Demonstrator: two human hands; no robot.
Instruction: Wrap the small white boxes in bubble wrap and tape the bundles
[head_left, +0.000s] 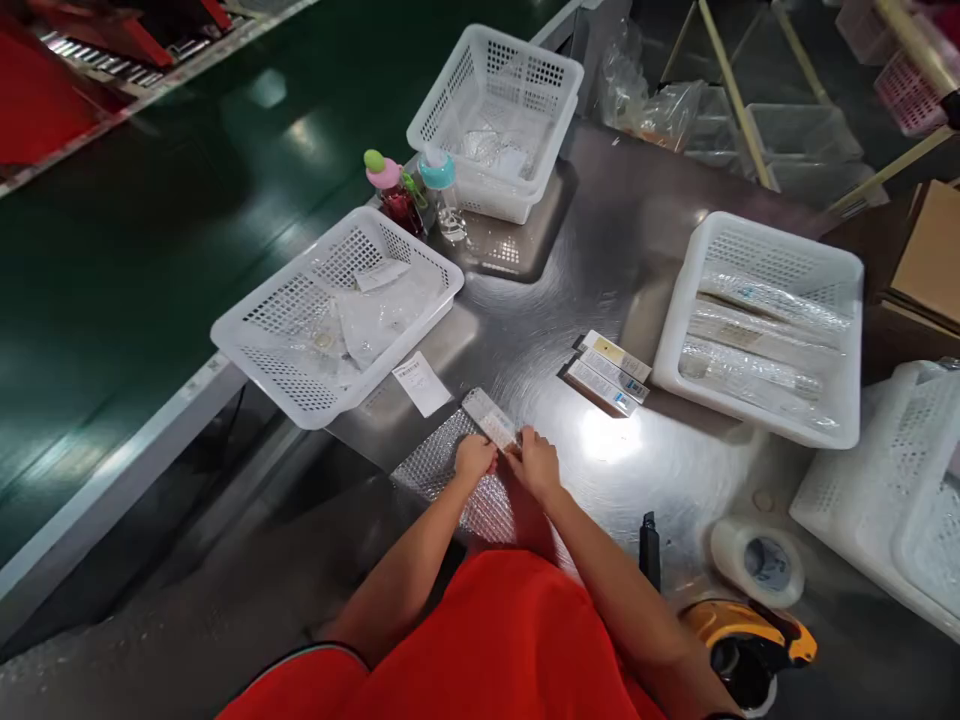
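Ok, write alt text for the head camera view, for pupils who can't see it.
A person's left hand and right hand are close together at the near end of a slim pale box, beside bubble wrap on a metal table. More slim boxes lie nearby, left of a white basket of wrapped packages.

Slim whitish box (489, 418), aslant, at the edge of clear bubble wrap (436, 466).

A pink-topped bottle (400, 205) stands beside a blue-topped bottle (448, 205), near a green belt (187, 220).
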